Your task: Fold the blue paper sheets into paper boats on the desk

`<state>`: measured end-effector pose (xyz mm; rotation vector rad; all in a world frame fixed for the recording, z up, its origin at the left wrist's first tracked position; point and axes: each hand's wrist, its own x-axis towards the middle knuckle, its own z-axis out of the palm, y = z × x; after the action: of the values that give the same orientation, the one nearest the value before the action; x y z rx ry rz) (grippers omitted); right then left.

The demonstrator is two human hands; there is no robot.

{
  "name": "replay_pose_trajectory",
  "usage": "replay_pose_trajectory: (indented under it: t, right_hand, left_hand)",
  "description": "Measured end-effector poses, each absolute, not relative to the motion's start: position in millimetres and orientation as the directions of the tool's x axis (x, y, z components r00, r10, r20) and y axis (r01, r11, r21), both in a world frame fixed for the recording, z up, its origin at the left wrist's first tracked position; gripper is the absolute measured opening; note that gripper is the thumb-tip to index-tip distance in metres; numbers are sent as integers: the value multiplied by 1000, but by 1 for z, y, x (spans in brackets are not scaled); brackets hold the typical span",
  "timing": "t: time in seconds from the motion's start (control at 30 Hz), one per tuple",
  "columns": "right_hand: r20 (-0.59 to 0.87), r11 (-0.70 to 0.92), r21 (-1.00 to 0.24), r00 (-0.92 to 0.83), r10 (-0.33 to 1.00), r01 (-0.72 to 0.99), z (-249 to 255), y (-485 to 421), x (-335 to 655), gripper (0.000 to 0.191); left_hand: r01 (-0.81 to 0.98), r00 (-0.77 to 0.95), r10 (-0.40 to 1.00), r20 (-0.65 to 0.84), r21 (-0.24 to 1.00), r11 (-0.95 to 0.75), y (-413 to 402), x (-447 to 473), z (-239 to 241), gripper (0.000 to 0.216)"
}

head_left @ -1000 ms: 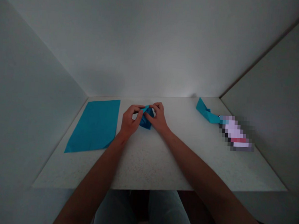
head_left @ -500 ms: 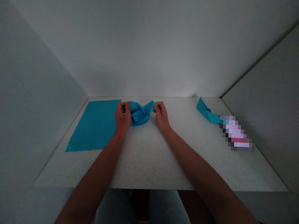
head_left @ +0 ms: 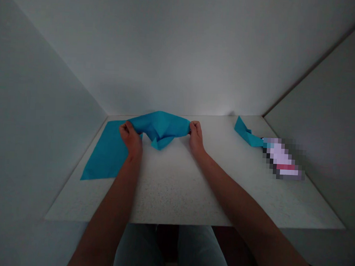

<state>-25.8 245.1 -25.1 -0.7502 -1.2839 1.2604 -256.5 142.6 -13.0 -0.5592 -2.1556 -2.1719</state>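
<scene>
Left to right: a flat teal sheet [head_left: 105, 153] is lying on the left part of the tabletop, its upper right area partly hidden by the left hand [head_left: 130, 139]. The left hand is nearly closed, fingers curling over and pinching the left end of a folded teal paper [head_left: 160, 125]. That paper is being held up between both hands, its long axis running left to right across the person's front and bowing upward in the middle. A pointed lower flap [head_left: 159, 143] is hanging under its middle, slightly nearer the left hand, though the two hands are almost equally close. Whether the flap is touching the surface cannot be told. The right hand [head_left: 196, 138] is also nearly closed, pinching the right end between its fingers.

Farther right, a narrow folded teal piece [head_left: 245, 135] is lying near the back edge, touching a pixelated object [head_left: 281, 159], pale with a red band, its kind unreadable. All of this is sitting on a white speckled tabletop [head_left: 168, 192], with a left wall [head_left: 39, 102], back wall [head_left: 182, 50] and right wall [head_left: 322, 97] enclosing it. Jeans [head_left: 171, 251] are showing below the front edge.
</scene>
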Motion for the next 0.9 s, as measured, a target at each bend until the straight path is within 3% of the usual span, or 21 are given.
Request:
replay_pose_trajectory:
  t: [0.2,0.37,0.5,0.63,0.8,0.9]
  right_hand:
    - [271,232,-941,-135,953,-245,-26,246,-25,41]
    - [288,250,-930,-114,951,-271,-29,250,-26,48]
    - [322,265,-937,-267,908,-228,-28,244,-28,55]
    - [382,399,-913,-508,772,-79,-23,230,-27,59]
    - [374,419,-908,-454,809,-1,-21,225,-25,78]
    - [347,400,-916,-449,823,27,-25,229,-27,69]
  left_hand:
    - [342,-922,196,335,940,2,134,-262,-1,41]
    - [256,-932,279,230,965,61,133,-268,-1,48]
    - [82,-948,302,104,993,-83,136,-270,-6,49]
    - [-43,-943,330,27,979,-200,139,-276,-14,51]
    - [-55,-923,381,48,965,-256,142,-280,-20,56]
    - [-68,-890,450,69,957,-281,144,-272,-18,57]
